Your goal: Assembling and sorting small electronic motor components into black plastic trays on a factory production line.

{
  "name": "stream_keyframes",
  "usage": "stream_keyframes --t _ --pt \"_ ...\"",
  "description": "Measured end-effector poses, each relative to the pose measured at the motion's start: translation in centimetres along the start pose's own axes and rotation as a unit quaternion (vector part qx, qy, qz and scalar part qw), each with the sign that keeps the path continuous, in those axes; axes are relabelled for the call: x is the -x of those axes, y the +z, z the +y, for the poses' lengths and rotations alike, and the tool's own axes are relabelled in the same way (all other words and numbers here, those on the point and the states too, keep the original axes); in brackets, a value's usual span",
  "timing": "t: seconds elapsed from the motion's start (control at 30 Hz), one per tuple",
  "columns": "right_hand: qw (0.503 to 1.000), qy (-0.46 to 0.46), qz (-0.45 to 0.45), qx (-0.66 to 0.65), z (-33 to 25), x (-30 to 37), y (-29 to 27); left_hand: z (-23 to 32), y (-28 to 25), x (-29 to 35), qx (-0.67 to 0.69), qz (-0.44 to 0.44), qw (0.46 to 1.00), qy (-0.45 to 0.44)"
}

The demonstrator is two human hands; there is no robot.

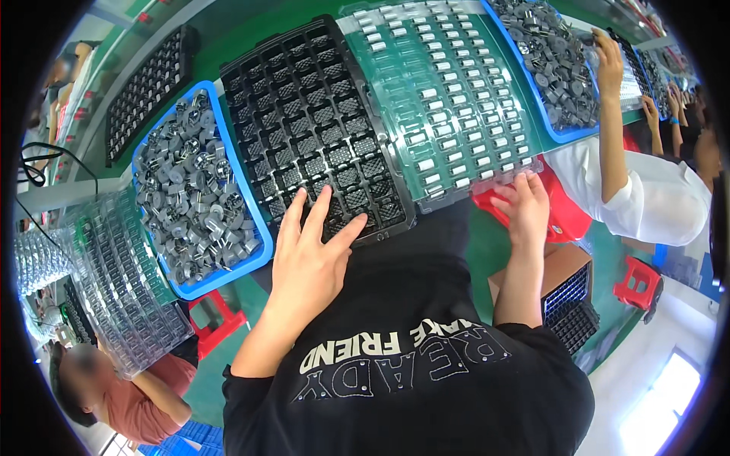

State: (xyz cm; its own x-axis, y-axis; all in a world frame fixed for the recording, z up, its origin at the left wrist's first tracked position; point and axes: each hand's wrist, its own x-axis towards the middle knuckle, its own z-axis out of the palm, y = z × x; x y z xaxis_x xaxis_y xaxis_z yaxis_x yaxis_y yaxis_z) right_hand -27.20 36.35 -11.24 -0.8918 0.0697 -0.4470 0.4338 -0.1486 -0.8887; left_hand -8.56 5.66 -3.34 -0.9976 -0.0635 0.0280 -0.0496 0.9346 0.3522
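A black plastic tray (323,125) with rows of textured pockets lies in front of me. My left hand (312,254) is open, its fingers spread over the pockets near the tray's front edge. Right of it is a clear plastic tray (414,163) holding many small white and silver cylindrical parts. Some of its pockets at the left side show no part. My right hand (526,213) is at the clear tray's near right corner, fingers bent and apart, with nothing visible in them. Whether its fingertips touch the tray rim, I cannot tell.
Blue bins of grey round parts with metal pins stand left (262,254) and right (559,137). Further left are another black tray (148,95) and stacked clear trays (125,281). A co-worker's arm (610,129) reaches in at right. Red stools (635,283) and a cardboard box (498,283) stand below.
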Motion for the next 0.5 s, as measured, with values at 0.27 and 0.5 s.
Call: stream_keyframes --t 0.27,0.5 --pt "0.86 -0.281 -0.072 0.42 -4.2 4.4 6.6 -7.0 -4.6 1.2 0.057 0.205 0.964 -0.162" --pt "0.721 -0.368 -0.134 0.572 -4.3 3.7 13.3 -9.7 -7.8 0.0 -0.072 0.185 0.967 -0.163"
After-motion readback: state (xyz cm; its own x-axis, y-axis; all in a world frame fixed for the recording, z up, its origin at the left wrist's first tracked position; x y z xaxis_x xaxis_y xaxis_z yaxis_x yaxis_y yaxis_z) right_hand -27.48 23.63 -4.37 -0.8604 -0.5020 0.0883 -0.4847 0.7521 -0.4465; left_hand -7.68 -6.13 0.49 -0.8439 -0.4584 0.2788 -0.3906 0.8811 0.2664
